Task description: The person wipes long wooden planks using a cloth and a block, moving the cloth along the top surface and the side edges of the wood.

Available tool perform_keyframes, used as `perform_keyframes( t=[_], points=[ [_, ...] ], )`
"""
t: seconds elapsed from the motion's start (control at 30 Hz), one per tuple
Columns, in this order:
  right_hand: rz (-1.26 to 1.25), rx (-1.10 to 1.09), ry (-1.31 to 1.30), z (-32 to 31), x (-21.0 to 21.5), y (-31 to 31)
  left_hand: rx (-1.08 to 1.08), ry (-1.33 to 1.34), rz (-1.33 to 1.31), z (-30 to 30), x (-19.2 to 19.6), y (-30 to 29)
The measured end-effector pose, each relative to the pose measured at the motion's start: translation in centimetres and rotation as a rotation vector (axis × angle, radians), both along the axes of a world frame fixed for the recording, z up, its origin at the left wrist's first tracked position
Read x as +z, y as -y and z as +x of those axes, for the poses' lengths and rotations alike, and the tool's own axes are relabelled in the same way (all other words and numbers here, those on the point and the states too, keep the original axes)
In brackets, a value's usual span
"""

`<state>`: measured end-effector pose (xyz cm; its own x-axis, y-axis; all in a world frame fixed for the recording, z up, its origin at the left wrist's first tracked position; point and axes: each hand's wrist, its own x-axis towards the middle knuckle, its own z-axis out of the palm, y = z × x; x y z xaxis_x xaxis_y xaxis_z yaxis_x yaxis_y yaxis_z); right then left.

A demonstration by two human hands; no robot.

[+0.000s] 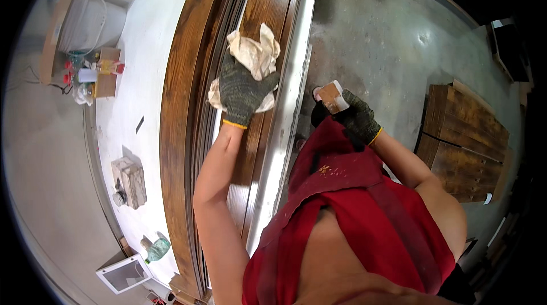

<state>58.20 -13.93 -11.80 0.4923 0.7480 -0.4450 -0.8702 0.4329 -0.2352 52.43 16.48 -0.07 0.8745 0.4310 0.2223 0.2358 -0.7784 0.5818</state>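
My left hand (240,91), in a dark knitted glove with a yellow cuff, presses a crumpled cream cloth (255,54) onto a dark brown, glossy wooden board (268,5). Cloth bunches out ahead of the fingers and shows again behind the palm. My right hand (360,116) wears a matching glove. Held off to the right of the bench, over the floor, it grips a small flat block (332,97), brown on its face with whitish edges; its exact kind is unclear. The fingers beneath the block are partly hidden.
More long brown boards (185,77) lie alongside on a white-topped table (151,37). On that table are bottles (88,75), a whitish block (132,182) and a crumpled green plastic bottle (156,248). A white bucket (94,23) stands far left. Stacked brown panels (464,139) rest on the grey floor at right.
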Motion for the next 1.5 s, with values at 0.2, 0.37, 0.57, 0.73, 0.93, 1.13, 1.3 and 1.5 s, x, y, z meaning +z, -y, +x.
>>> perform_keyframes(
  t=[0.2, 0.37, 0.57, 0.73, 0.93, 1.13, 1.3, 1.5],
  points=[
    [-0.828, 0.094, 1.835, 17.5, 2.9, -3.1, 0.097, -0.023, -0.083, -2.1, 0.8, 1.4],
    [-0.700, -0.368, 1.995, 34.6, 3.8, -8.0, 0.103, -0.248, 0.179, -7.4, 3.0, 3.6],
    [-0.489, -0.342, 1.551, 47.4, 13.9, -22.6, 0.126, -0.589, 0.115, -13.1, 1.0, 4.0],
    [-0.710, -0.185, 1.509, 53.3, 11.1, -29.7, 0.077, -0.714, 0.143, -9.3, 2.6, 3.9],
    [-0.518, -0.330, 1.562, 53.2, 9.5, -29.8, -0.001, -0.593, 0.201, 0.1, 3.2, 2.5],
    [-0.659, -0.360, 1.609, 53.5, 9.6, -28.6, 0.021, -0.135, -0.258, 16.6, 0.0, -1.7],
    [-0.534, -0.361, 1.473, 53.7, 9.3, -29.4, 0.026, -0.175, -0.040, 30.5, -0.6, -4.4],
    [-0.091, -0.350, 1.062, 55.2, 8.5, -30.7, -0.069, -0.093, 0.240, 44.5, -2.4, -8.3]
  ],
)
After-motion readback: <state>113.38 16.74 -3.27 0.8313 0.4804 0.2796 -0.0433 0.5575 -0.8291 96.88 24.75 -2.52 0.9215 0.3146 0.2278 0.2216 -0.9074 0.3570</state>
